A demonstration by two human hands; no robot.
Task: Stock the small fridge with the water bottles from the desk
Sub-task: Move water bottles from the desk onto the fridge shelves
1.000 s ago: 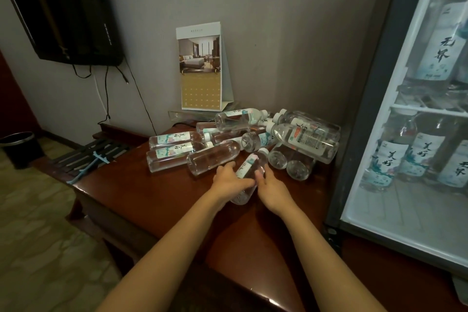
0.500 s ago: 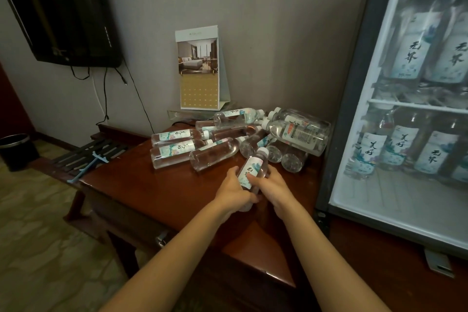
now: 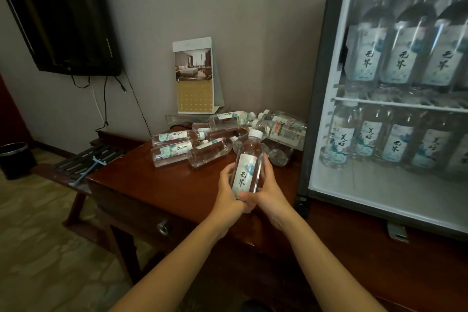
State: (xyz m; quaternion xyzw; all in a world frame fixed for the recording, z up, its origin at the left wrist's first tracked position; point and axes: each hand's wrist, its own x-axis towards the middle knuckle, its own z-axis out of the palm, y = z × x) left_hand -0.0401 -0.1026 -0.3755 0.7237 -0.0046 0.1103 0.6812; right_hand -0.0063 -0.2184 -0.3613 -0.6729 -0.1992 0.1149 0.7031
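Observation:
A clear water bottle [image 3: 249, 159] with a white cap and a pale label stands nearly upright above the desk, held between both hands. My left hand [image 3: 228, 189] grips its left side and base. My right hand [image 3: 269, 186] grips its right side and base. Behind it, several more bottles [image 3: 192, 148] lie in a heap on the brown wooden desk [image 3: 152, 185]. The small fridge [image 3: 390, 99] stands at the right with a glass front, and bottles fill its two shelves. Whether its door is open cannot be told.
A desk calendar [image 3: 195, 76] stands against the wall behind the bottle heap. A dark television [image 3: 63, 15] hangs at the upper left with cables below it. A slatted luggage rack [image 3: 83, 159] and a black bin [image 3: 14, 159] sit to the left of the desk.
Both hands took the bottle from the desk, where it lay, and lifted it upright, closer to me. The view has shifted so more of the fridge shows.

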